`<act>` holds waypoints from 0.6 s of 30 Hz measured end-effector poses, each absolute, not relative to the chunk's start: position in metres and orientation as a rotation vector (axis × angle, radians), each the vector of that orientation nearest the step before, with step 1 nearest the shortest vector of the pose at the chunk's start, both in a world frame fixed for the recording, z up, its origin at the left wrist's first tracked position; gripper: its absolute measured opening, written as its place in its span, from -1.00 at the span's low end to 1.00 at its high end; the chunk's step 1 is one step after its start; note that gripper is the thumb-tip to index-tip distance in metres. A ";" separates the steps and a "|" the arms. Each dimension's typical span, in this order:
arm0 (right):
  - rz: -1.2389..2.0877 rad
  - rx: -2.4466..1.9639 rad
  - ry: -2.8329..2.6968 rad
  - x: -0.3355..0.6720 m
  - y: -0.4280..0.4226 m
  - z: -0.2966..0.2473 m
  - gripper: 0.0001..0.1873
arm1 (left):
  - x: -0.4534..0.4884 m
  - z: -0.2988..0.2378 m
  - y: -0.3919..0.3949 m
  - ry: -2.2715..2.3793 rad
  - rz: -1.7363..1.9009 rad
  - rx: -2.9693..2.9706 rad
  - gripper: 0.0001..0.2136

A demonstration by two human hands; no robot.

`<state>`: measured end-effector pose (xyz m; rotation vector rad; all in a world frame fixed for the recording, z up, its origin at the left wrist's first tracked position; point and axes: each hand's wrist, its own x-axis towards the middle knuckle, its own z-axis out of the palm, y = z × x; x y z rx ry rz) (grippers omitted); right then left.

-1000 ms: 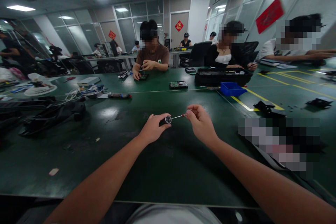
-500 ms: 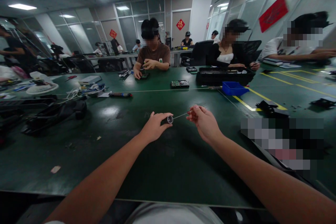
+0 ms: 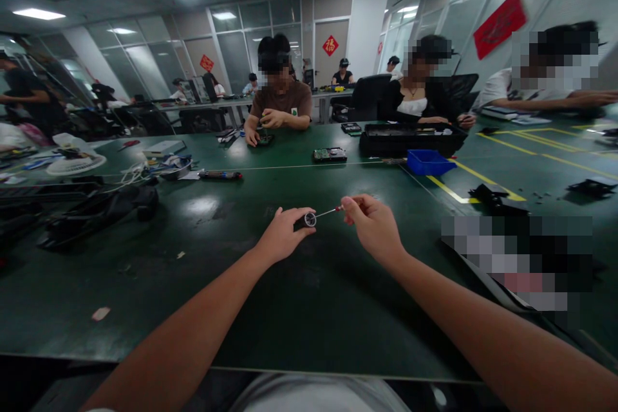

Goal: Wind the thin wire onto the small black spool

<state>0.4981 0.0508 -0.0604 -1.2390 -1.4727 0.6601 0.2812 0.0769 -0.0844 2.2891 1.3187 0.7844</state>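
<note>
My left hand (image 3: 284,235) is closed round a small dark cylindrical part (image 3: 309,219) with a pale ring at its open end, which faces me. My right hand (image 3: 374,222) pinches the reddish handle of a thin screwdriver (image 3: 328,211). Its metal shaft points left, and the tip reaches the ring's edge; whether it goes inside I cannot tell. Both hands are above the green table (image 3: 299,315). The inside of the cylinder is too small to make out.
Ahead lie a circuit-board drive (image 3: 329,154), a blue bin (image 3: 431,162) and a black tray (image 3: 410,141). To the left are a black casing (image 3: 103,209), a pen-like tool (image 3: 221,175) and cables. Across the table a person (image 3: 280,100) works. Black parts (image 3: 499,198) lie to the right.
The right hand has turned a little, and more of the screwdriver's reddish handle end shows. The left hand still holds the cylindrical part in nearly the same place.
</note>
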 end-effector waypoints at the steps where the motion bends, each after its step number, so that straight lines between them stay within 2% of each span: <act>1: 0.624 -1.271 -1.487 0.498 0.050 -0.059 -0.61 | 0.281 -0.084 0.077 1.330 0.787 2.281 -0.65; 9: 0.530 -1.385 -1.508 0.500 0.049 -0.056 -0.55 | 0.282 -0.083 0.077 1.343 0.770 2.279 -0.64; 15: 0.660 -1.220 -1.560 0.497 0.048 -0.061 -0.70 | 0.281 -0.086 0.077 1.326 0.775 2.282 -0.66; 18: 0.645 -1.235 -1.590 0.497 0.050 -0.065 -0.68 | 0.281 -0.087 0.078 1.323 0.757 2.291 -0.66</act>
